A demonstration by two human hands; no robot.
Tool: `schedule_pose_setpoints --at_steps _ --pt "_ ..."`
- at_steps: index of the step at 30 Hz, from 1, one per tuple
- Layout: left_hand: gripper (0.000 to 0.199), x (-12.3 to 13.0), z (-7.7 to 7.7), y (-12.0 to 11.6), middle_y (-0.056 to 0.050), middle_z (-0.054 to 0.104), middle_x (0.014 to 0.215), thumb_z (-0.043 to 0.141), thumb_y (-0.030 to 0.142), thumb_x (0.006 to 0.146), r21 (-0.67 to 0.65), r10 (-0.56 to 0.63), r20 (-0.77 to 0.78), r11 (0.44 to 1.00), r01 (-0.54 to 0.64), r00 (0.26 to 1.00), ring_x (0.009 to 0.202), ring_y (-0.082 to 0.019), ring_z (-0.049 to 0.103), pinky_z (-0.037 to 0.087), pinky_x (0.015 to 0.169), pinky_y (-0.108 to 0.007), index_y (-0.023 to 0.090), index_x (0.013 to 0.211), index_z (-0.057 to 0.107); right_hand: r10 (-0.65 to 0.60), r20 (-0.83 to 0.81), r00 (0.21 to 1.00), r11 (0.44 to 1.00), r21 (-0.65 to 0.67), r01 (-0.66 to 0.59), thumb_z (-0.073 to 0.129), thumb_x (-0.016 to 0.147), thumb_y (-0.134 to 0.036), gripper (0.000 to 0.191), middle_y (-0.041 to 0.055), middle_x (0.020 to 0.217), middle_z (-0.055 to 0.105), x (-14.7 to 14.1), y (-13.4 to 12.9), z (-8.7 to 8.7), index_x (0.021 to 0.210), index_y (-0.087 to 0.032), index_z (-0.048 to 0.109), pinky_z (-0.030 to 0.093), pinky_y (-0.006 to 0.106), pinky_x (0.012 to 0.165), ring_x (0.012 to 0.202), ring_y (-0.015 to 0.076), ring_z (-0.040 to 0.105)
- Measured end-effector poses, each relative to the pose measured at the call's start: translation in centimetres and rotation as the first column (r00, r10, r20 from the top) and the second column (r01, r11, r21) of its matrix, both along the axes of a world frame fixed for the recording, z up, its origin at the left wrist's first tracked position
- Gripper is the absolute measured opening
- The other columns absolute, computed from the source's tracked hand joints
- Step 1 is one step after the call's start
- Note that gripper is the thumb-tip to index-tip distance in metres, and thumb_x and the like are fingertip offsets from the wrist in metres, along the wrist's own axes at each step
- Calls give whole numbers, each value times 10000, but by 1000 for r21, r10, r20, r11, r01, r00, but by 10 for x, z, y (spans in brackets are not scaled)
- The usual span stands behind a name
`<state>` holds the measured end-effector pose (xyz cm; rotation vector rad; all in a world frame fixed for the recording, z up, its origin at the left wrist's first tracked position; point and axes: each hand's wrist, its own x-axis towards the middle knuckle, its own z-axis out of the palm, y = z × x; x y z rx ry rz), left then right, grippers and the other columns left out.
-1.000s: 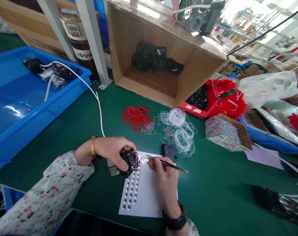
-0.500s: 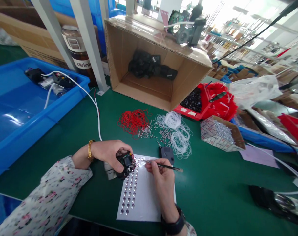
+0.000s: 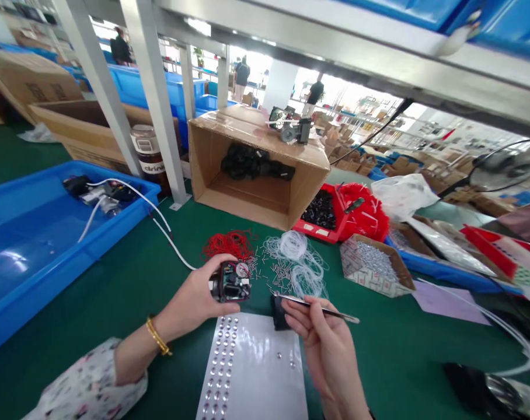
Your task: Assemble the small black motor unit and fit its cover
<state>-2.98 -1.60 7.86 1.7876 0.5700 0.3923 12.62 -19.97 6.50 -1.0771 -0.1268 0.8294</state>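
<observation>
My left hand [image 3: 199, 294] grips a small black device with an exposed green circuit board [image 3: 235, 281], its board side turned to the right. In my right hand [image 3: 328, 332] a pair of thin metal tweezers [image 3: 321, 308] is pinched, tips pointing left above a black part [image 3: 281, 318] on the table. Any small piece at the tips is too small to tell. Below both hands lies a white sheet [image 3: 260, 370] with rows of round silver dots along its left side and two loose dots at the right.
Red wires [image 3: 229, 244], small metal pins [image 3: 282, 273] and white wires [image 3: 307, 280] lie beyond my hands. Behind are a cardboard box [image 3: 260, 204] and a red bin [image 3: 320, 232]. A blue tray [image 3: 37, 233] stands left, a screw box [image 3: 365, 279] right.
The view has tilted up. The device has turned, showing its circuit board. My right hand and the tweezers have moved off the sheet toward the black part, and the hand has rolled palm-up.
</observation>
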Motion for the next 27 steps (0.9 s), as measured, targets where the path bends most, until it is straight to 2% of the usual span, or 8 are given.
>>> schedule_pose_setpoints --at_steps 2,4,7,10,13,20,27 --pt "691 9 -8 -10 -54 558 1166 793 210 598 15 21 63 1000 -22 998 1025 -225 563 444 917 -356 223 1197 449 56 -26 998 997 55 -54 770 692 -367 331 161 847 705 4 10 10 819 -159 547 572 311 706 838 248 683" --pt "691 15 -20 -16 -67 537 1202 794 176 598 -10 25 118 1000 -24 993 1093 -239 530 425 963 -369 221 1202 462 103 -44 994 992 83 -100 769 695 -347 298 126 792 708 3 22 11 762 -164 545 563 313 733 843 236 680" --pt "704 17 -37 -21 -84 503 1246 804 166 597 -30 43 153 999 -39 987 1165 -253 483 390 1019 -392 212 1212 465 143 -49 989 987 86 -138 791 661 -339 284 55 714 681 -4 38 4 692 -153 579 550 294 765 877 228 668" --pt "727 13 -47 -23 -79 483 1269 809 153 602 -41 65 147 997 -60 987 1179 -244 473 374 1040 -399 227 1229 448 113 -27 993 992 65 -111 818 616 -321 284 8 693 637 -9 47 -6 657 -145 599 532 256 789 846 181 659" --pt "763 10 -51 -24 -75 460 1306 812 123 594 -41 83 134 996 -78 987 1206 -242 453 360 1057 -402 243 1245 433 96 -25 995 995 39 -95 830 597 -315 294 0 688 622 -10 50 -11 661 -146 597 521 235 784 826 161 646" --pt "798 9 -56 -24 -77 426 1352 824 138 594 -27 73 153 997 -70 985 1255 -244 404 332 1084 -408 245 1268 410 169 -2 986 986 15 -169 813 623 -330 277 12 692 626 -10 51 -11 675 -154 605 508 277 817 837 175 638" --pt "835 9 -59 -25 -31 424 1353 820 94 587 -41 98 176 995 -92 980 1244 -233 418 328 1088 -400 301 1274 392 148 10 989 989 4 -148 814 624 -327 288 14 722 632 -13 54 -9 674 -149 593 518 249 785 858 185 647"
